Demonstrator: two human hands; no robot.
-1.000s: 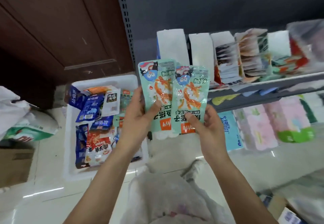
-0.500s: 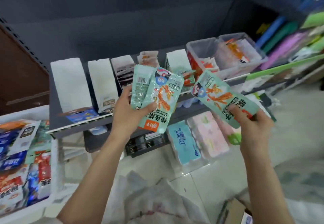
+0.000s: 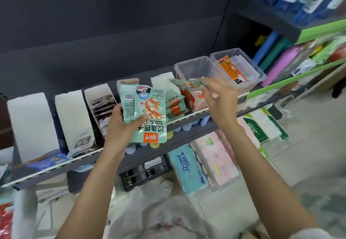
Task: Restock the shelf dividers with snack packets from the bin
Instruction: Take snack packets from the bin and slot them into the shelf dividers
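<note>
Thumb of the left hand (image 3: pixel 121 124) pressed across the front of a small fan of glossy mint-green snack packets (image 3: pixel 149 115), fingers curled behind, held upright just in front of the shelf edge (image 3: pixel 189 116). Flat, heat-sealed foil pouches: front one printed with a blue cartoon face, orange strips of food, bold dark Chinese characters and an orange square label at the bottom; rear one turned to show a barcode and fine print too small to read. Right hand (image 3: pixel 218 93) raised over the shelf, fingertips pinching a single matching packet (image 3: pixel 187 83) almost edge-on, blurred, above the gap between a white divider (image 3: pixel 162 81) and a clear plastic tub (image 3: pixel 194 69). Below it, a stack of similar mint packets (image 3: pixel 175 104) lying in a divider slot. Leftward along the shelf, more tall white card dividers (image 3: pixel 69 119), matte and slanted at the top, one slot holding dark-printed sachets (image 3: pixel 103 104). Second clear tub (image 3: pixel 241 68) to the right, holding orange-and-white packets. Under the shelf, soft wrapped tissue packs: a teal one (image 3: pixel 187 169) with script reading roughly "Baimei", pink ones (image 3: pixel 217 162) beside it. At the far bottom left, a white bin (image 3: pixel 24 212), blurred, with red packaging inside. Crumpled white plastic bag (image 3: pixel 149 218) on the floor between the forearms.
</note>
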